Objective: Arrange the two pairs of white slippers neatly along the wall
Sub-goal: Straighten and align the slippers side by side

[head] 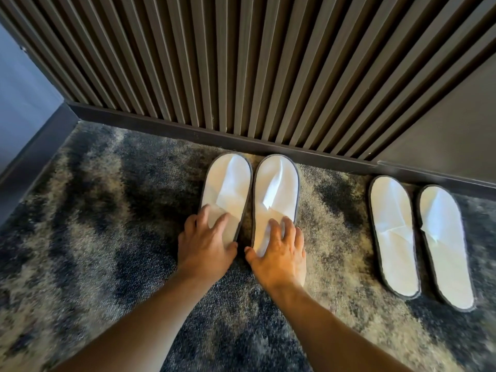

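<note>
Two pairs of white slippers, flat, oval, thin fabric with dark piped edges, toes toward the baseboard (241,142).

Centre pair: left slipper (228,186) and right slipper (277,194) side by side, nearly touching.

Right pair (418,237): at frame right, parallel, well apart from the centre pair.

Left hand (205,244) and right hand (280,253): fingers spread, pressed flat on the centre pair's heels.

Floor: mottled grey-beige carpet (94,224).

Wall: ribbed vertical brown slats (214,63).
</note>
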